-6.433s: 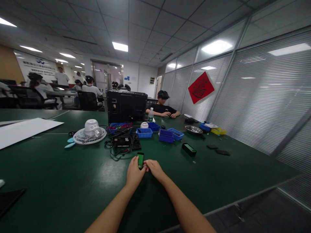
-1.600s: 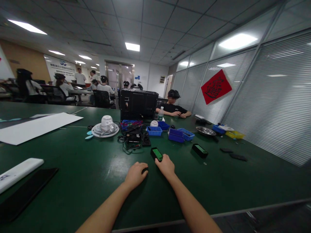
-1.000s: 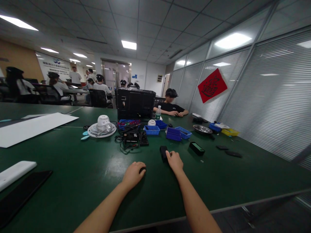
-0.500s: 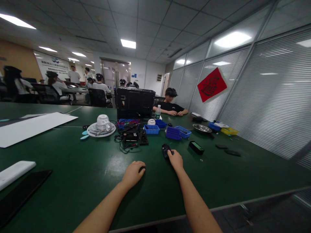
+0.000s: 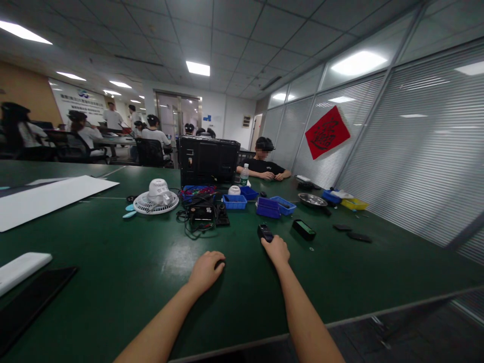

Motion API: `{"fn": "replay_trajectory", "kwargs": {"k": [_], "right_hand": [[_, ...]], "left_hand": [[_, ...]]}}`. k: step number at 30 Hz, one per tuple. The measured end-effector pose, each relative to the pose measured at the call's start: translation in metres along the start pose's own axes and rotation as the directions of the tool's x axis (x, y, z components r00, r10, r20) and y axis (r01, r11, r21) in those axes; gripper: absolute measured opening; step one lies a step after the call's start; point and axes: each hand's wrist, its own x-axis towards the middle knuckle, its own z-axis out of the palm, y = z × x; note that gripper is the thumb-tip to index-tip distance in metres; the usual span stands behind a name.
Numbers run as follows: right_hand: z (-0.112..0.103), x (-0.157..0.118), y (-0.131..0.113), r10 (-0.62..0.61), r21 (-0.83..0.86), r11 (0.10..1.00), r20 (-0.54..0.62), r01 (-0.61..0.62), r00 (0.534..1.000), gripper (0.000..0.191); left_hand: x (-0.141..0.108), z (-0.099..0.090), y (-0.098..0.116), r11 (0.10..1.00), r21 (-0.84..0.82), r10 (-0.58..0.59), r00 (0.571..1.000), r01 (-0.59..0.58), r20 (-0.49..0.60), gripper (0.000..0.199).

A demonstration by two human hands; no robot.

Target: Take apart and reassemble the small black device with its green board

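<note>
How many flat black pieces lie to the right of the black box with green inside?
2: first piece just right of the black box; second piece farther right, nearer the camera.

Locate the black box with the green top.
In the head view, the black box lies on the table right of centre, ahead and to the right of the right hand, with blue bins behind it to the left.

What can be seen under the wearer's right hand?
A black device: its far end shows beyond the right hand. Its near end is covered by the hand and cannot be seen.
</note>
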Motion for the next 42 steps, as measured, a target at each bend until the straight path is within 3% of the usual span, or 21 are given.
{"fn": "replay_trajectory", "kwargs": {"k": [2, 4, 7, 10, 13, 19, 22, 28, 31, 33, 35, 38, 40, 42], "right_hand": [[0.000, 0.000, 0.000, -0.020, 0.030, 0.999, -0.082, 0.023, 0.996, 0.051], [-0.002, -0.002, 0.000, -0.061, 0.074, 0.994, -0.246, 0.081, 0.967, 0.047], [-0.003, -0.007, -0.001, -0.168, 0.132, 0.953, -0.519, 0.272, 0.838, 0.046], [-0.001, -0.013, -0.005, -0.311, 0.153, 0.844, -0.640, 0.513, 0.702, 0.048], [0.006, -0.019, -0.011, -0.479, 0.078, 0.760, -0.603, 0.645, 0.637, 0.048], [0.022, -0.039, -0.028, -0.680, -0.241, 0.732, -0.311, 0.637, 0.664, 0.051], [0.028, -0.049, -0.037, -0.744, -0.332, 0.665, -0.222, 0.669, 0.630, 0.046], [0.030, -0.067, -0.050, -0.833, -0.364, 0.544, -0.123, 0.756, 0.540, 0.023], [0.028, -0.073, -0.053, -0.862, -0.298, 0.501, -0.089, 0.813, 0.499, 0.020], [0.026, -0.073, -0.053, -0.864, -0.204, 0.503, -0.137, 0.840, 0.485, 0.021], [0.023, -0.065, -0.049, -0.805, -0.084, 0.570, -0.257, 0.817, 0.535, 0.023], [0.013, -0.039, -0.031, -0.514, 0.127, 0.775, -0.444, 0.620, 0.734, 0.032], [0.005, -0.017, -0.012, -0.251, 0.252, 0.881, -0.467, 0.400, 0.848, 0.038], [-0.002, 0.002, 0.006, -0.044, 0.339, 0.922, -0.391, 0.188, 0.919, 0.041]], "left_hand": [[0.000, 0.000, 0.000, 1.000, 0.006, -0.006, 1.000, 0.006, 0.001, 0.023], [0.000, 0.001, -0.001, 1.000, 0.013, -0.011, 1.000, 0.011, -0.001, 0.023], [0.000, 0.002, -0.002, 1.000, 0.017, -0.009, 1.000, 0.009, -0.007, 0.023], [0.001, 0.003, -0.003, 1.000, 0.018, -0.005, 1.000, 0.006, -0.009, 0.023], [0.001, 0.002, -0.002, 1.000, 0.020, -0.013, 1.000, 0.013, -0.001, 0.024], [0.000, 0.000, 0.001, 1.000, 0.014, -0.020, 1.000, 0.020, 0.004, 0.024], [0.000, -0.001, 0.002, 1.000, 0.013, -0.018, 1.000, 0.018, -0.001, 0.025], [0.002, 0.000, 0.002, 0.998, -0.006, -0.059, 0.998, 0.059, -0.010, 0.024], [0.007, 0.002, 0.003, 0.985, -0.036, -0.166, 0.986, 0.166, 0.003, 0.026], [0.012, 0.003, 0.006, 0.965, -0.056, -0.259, 0.966, 0.258, 0.000, 0.032], [0.017, 0.007, 0.011, 0.949, -0.074, -0.309, 0.951, 0.306, -0.027, 0.044], [0.024, 0.016, 0.022, 0.957, -0.083, -0.284, 0.953, 0.276, -0.108, 0.057], [0.029, 0.025, 0.030, 0.969, -0.074, -0.244, 0.954, 0.234, -0.177, 0.057], [0.034, 0.036, 0.036, 0.976, -0.073, -0.219, 0.948, 0.207, -0.230, 0.054]]}}
